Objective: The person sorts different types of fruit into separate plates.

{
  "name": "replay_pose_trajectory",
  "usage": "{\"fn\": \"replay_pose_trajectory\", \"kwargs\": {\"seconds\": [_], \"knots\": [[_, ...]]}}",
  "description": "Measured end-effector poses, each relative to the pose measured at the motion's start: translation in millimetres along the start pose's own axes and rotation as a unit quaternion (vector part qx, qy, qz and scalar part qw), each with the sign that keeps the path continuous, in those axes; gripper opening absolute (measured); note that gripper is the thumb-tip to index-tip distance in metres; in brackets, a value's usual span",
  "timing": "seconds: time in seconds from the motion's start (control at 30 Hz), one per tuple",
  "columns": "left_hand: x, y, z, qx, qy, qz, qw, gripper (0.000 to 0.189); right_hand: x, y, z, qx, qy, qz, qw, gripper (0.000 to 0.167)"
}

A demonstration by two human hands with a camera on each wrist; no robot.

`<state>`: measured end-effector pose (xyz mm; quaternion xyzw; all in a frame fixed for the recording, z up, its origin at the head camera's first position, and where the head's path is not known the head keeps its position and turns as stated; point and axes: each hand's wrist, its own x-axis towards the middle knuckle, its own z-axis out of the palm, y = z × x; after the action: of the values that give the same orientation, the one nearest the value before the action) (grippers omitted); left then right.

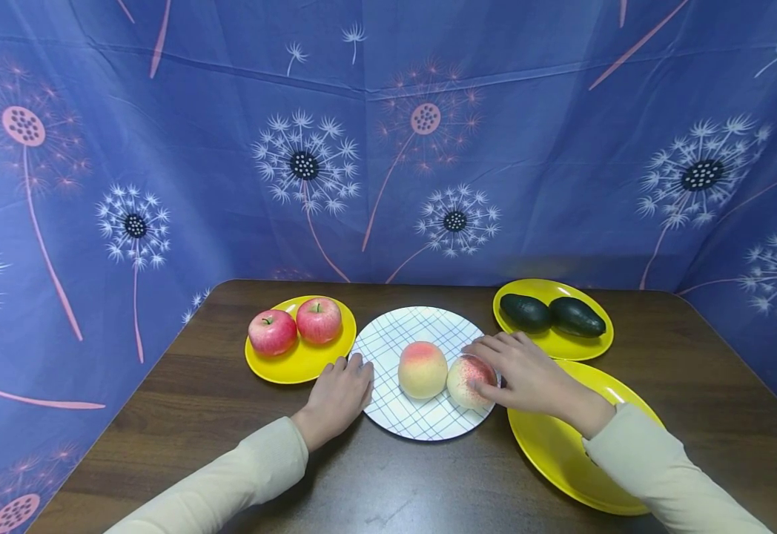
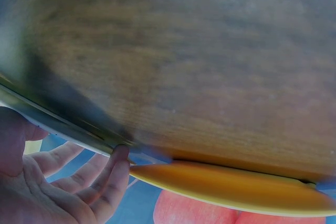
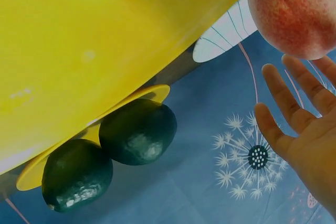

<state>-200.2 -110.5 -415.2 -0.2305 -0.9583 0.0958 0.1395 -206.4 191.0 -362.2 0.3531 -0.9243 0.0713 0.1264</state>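
A white checked plate (image 1: 388, 411) bears a smooth yellow-pink peach (image 1: 423, 371) and, to its right, a red-speckled peach (image 1: 470, 382). My left hand (image 1: 338, 393) rests at the left rim of this plate, with loosely bent fingers reaching over the edge in the left wrist view. Over the plate's right side, my right hand (image 1: 525, 371) spans the speckled peach. Its thumb lies across the near side and the other fingers reach past the far side. In the right wrist view those fingers (image 3: 283, 90) are spread and fairly straight, their tips right at the speckled peach (image 3: 294, 14).
Two red apples (image 1: 273, 332) sit on a yellow plate (image 1: 302, 368) at the left. Two dark green avocados (image 1: 577, 317) lie on another yellow plate (image 1: 555, 289) at the back right. A larger yellow plate (image 1: 562, 460) is beneath my right forearm. A blue dandelion-print cloth (image 1: 388, 200) hangs behind.
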Motion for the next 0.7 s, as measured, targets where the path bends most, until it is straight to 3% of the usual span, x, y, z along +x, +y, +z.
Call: {"fn": "replay_pose_trajectory", "kwargs": {"seconds": [0.7], "knots": [[0.2,-0.5,0.3,-0.002,0.004,0.0,1.0,0.027,-5.1,0,12,0.03,-0.024,0.016,0.9991,0.066]]}}
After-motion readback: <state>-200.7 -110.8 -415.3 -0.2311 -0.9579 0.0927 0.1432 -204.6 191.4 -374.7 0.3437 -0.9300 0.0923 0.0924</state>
